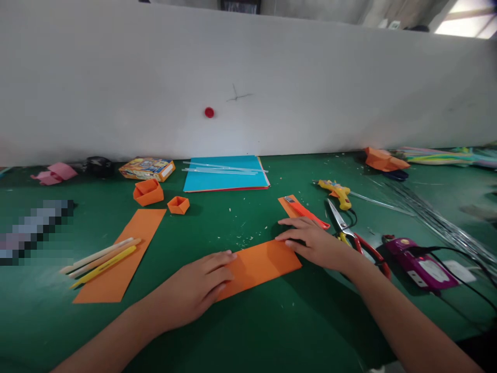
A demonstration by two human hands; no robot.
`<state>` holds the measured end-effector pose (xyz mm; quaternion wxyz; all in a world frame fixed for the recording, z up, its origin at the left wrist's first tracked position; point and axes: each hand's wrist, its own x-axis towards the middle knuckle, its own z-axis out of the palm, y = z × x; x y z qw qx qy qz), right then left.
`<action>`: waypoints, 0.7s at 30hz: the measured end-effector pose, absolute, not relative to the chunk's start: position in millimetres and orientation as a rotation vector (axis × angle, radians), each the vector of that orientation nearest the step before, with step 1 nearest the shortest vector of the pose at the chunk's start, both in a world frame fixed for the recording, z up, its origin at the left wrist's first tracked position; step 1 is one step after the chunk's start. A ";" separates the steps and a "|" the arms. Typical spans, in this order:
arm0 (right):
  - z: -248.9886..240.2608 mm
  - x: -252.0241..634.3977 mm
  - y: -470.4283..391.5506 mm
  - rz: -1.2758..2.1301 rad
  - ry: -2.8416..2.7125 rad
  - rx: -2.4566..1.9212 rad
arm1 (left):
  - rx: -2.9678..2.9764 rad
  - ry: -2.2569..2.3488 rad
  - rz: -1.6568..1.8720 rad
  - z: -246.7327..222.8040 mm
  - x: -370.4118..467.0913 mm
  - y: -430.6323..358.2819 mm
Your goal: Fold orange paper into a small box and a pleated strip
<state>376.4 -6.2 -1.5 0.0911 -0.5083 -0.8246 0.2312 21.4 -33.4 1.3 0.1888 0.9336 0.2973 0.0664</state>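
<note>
An orange paper strip [260, 267] lies flat on the green table in front of me. My left hand [200, 285] rests on its left end, fingers extended over the paper. At its upper right corner, my right hand [310, 241] has its fingers spread, the fingertips on or just above the paper. Just beyond the right hand lies a red utility knife [308, 213], partly over a smaller orange paper piece [286, 208]. Scissors [341, 220] with red and yellow handles sit beside my right wrist, which partly covers them.
Left: orange paper [135, 248] under pencils [103, 267], folded orange shapes [148, 192], a patterned box [147, 169]. Blue sheets [221, 181] with clear sticks lie at the back. Right: a yellow glue gun [337, 192], a purple power strip [425, 265] with cables. A white panel [248, 67] stands behind.
</note>
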 end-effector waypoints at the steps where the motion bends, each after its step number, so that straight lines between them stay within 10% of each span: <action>1: -1.7 376.5 -6.1 0.688 -2.450 -1.510 | 2.622 0.836 0.198 0.8 21.2 -33.1; 21: -10.1 368.2 -10.1 0.482 -2.517 -1.400 | 2.753 1.060 0.322 -23.9 14.8 -30.2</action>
